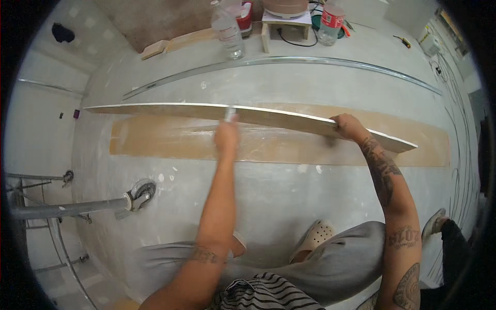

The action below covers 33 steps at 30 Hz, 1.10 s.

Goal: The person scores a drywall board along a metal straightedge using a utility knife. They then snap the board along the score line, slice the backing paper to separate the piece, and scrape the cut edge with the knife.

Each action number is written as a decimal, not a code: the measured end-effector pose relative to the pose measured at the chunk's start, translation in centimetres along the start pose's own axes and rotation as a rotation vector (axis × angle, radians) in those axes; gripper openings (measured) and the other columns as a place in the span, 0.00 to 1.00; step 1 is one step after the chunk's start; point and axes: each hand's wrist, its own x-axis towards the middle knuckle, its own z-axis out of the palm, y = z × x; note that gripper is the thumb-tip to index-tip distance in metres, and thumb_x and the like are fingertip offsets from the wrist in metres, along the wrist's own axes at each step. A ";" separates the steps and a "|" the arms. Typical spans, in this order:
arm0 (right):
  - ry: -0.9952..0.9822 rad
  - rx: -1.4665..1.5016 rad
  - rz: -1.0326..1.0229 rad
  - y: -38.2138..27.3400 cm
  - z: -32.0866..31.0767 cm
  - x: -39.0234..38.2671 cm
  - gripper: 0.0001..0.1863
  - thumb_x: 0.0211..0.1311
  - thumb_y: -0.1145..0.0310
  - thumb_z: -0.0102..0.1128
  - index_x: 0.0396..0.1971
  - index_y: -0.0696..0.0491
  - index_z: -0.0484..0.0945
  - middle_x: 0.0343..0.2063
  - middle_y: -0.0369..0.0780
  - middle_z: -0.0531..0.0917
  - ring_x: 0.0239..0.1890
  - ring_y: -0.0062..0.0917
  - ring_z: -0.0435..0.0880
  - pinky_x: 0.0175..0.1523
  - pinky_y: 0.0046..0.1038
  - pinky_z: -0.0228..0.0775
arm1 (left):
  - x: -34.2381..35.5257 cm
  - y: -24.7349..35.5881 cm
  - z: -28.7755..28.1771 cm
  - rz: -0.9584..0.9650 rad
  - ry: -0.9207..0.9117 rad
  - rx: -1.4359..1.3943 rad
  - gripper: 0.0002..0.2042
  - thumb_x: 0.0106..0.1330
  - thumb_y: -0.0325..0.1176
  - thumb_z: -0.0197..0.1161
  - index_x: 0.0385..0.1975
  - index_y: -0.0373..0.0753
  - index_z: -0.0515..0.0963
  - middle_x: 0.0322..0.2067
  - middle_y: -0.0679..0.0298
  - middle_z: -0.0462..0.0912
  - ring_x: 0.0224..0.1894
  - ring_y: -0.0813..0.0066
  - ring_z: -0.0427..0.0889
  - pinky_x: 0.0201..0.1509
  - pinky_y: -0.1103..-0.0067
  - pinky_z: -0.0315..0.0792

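White, the long narrow board (155, 108) stands on edge on the concrete floor (289, 191), over a brown sheet (170, 142). The right hand (347, 127) grips its top edge, fingers curled. The left hand (227, 135) is closed around a small tool (229, 113) touching the board.

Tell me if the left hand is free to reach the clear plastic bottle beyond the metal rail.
Probably not as things stand: the left hand is busy with a small tool against the long board, and the bottle stands well beyond the board and metal rail.
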 end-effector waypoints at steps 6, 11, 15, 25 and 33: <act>-0.001 0.003 -0.001 0.6 0.0 0.4 0.17 0.50 0.70 0.59 0.43 0.50 0.81 0.35 0.47 0.84 0.40 0.42 0.82 0.47 0.38 0.74 | -2.5 2.1 2.9 0.102 -0.039 0.090 0.26 0.66 0.53 0.52 0.38 0.29 0.77 0.30 0.43 0.82 0.36 0.44 0.82 0.41 0.58 0.74; -0.021 -0.008 -0.006 1.9 0.1 -0.7 0.18 0.49 0.71 0.57 0.43 0.50 0.81 0.35 0.48 0.83 0.40 0.44 0.81 0.47 0.40 0.74 | -10.1 9.4 8.6 0.252 -0.170 0.060 0.24 0.65 0.54 0.54 0.36 0.33 0.78 0.28 0.47 0.83 0.33 0.48 0.83 0.38 0.58 0.74; -0.053 -0.079 0.202 6.7 -2.8 -7.0 0.17 0.50 0.69 0.61 0.43 0.49 0.82 0.35 0.48 0.84 0.40 0.44 0.82 0.46 0.40 0.73 | -6.3 7.2 6.7 0.271 -0.206 0.038 0.25 0.65 0.55 0.54 0.34 0.33 0.78 0.28 0.48 0.83 0.33 0.46 0.82 0.37 0.58 0.74; -0.008 -0.120 0.168 6.3 -1.7 -7.5 0.13 0.49 0.62 0.66 0.34 0.51 0.83 0.25 0.46 0.83 0.32 0.44 0.81 0.41 0.43 0.72 | 7.0 -6.0 -3.1 -0.045 0.133 0.236 0.31 0.67 0.58 0.47 0.31 0.30 0.81 0.34 0.42 0.82 0.40 0.42 0.81 0.45 0.56 0.73; 0.117 -0.134 -0.035 -3.2 1.1 -0.1 0.09 0.51 0.63 0.63 0.30 0.51 0.82 0.25 0.47 0.82 0.32 0.43 0.81 0.39 0.43 0.72 | -0.1 -0.2 1.0 -0.007 0.042 0.038 0.31 0.67 0.59 0.46 0.36 0.30 0.78 0.31 0.41 0.81 0.38 0.43 0.81 0.42 0.56 0.73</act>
